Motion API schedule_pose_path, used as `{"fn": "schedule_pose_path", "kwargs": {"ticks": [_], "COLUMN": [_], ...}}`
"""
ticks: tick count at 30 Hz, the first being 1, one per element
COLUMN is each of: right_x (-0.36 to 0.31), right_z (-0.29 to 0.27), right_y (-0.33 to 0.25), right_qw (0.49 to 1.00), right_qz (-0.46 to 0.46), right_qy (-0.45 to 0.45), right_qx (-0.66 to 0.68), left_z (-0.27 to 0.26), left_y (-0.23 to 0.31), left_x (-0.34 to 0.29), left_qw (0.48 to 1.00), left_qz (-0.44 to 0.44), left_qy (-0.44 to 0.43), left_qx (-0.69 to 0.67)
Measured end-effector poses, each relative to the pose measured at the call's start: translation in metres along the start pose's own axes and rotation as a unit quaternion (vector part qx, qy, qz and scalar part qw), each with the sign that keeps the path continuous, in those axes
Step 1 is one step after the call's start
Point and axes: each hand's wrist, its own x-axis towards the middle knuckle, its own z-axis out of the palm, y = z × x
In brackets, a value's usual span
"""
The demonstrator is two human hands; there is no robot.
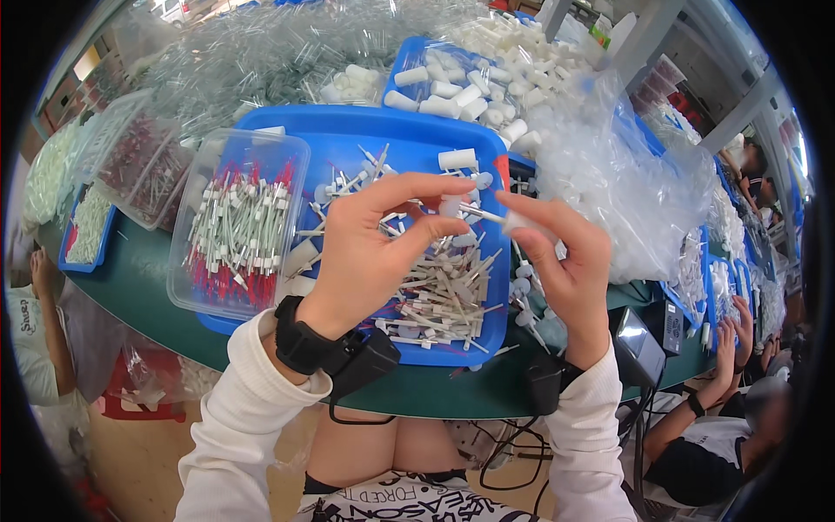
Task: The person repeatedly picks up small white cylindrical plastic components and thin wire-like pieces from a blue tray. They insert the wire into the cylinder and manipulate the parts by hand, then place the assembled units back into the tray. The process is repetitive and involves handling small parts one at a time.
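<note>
Over the blue tray [348,126], my left hand [370,239] pinches a small translucent white plug [450,206] between thumb and forefinger. My right hand [570,257] grips a white cap [515,223] with a thin metallic-and-white rod [478,212] pointing left. The rod's end is at the plug; whether it has entered is too small to tell. Beneath my hands, the tray bears a heap of thin white rods [444,300] with small fittings. Left of it, a clear plastic box [187,261] is full of white rods with red ends [246,217].
White cylindrical caps [470,91] fill another blue tray behind. Clear tubes [287,52] are piled at the far left, and a clear plastic bag [626,183] lies to the right. A dark box-shaped device [637,344] with cables sits near the table's right edge. Co-workers [713,426] sit on both sides.
</note>
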Motion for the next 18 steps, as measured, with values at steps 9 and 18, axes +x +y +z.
{"fn": "schedule_pose_path", "kwargs": {"ticks": [9, 18], "right_x": [-0.002, -0.009], "right_z": [0.007, 0.009], "right_y": [0.003, 0.001], "right_qw": [0.985, 0.997], "right_qz": [-0.101, -0.030], "right_qy": [0.139, 0.047], "right_qx": [0.032, 0.043], "left_z": [-0.004, -0.006], "left_y": [0.006, 0.006], "left_x": [0.002, 0.001], "left_qw": [0.958, 0.934], "left_qz": [-0.219, -0.282], "left_qy": [-0.082, -0.089], "left_qx": [-0.164, -0.202]}}
